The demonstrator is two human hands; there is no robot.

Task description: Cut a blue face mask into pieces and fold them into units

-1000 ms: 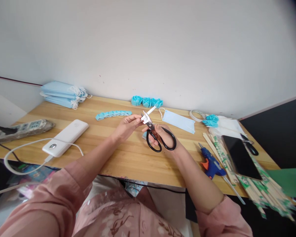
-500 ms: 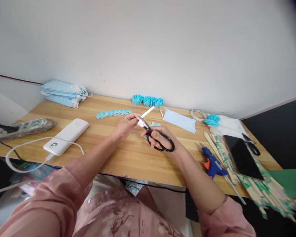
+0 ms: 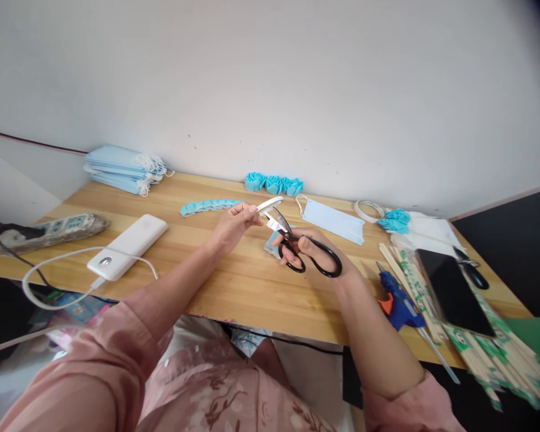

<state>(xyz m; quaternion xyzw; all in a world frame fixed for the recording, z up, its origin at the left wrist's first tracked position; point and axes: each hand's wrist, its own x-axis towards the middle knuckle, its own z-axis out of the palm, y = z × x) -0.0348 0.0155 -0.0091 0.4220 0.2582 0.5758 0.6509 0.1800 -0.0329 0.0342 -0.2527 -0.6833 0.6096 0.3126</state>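
Observation:
My left hand (image 3: 235,225) pinches a thin white roll of tape (image 3: 270,206), seen nearly edge-on. My right hand (image 3: 312,246) has its fingers through the black handles of a pair of scissors (image 3: 330,271), with the blades spread and pointing toward the tape. Small white pieces (image 3: 276,224) cling around the blades. Partly hidden beneath my right hand lies a light blue piece (image 3: 271,239) on the table. Behind my hands are a row of overlapping folded blue pieces (image 3: 209,207), three blue fabric-like flowers (image 3: 273,183) and a flat blue face mask (image 3: 333,221).
Stacked face masks (image 3: 126,168), a power strip (image 3: 67,227) and a cabled white power bank (image 3: 128,247) occupy the left. At right are another tape roll (image 3: 369,211), a blue flower (image 3: 395,221), a glue gun (image 3: 400,303), a phone (image 3: 452,291) and wrapped chopsticks (image 3: 490,360).
The scissors have moved slightly right and down, and their blades and handles have spread apart. The tape in my left hand has turned, showing a curved edge. The view has shifted a little.

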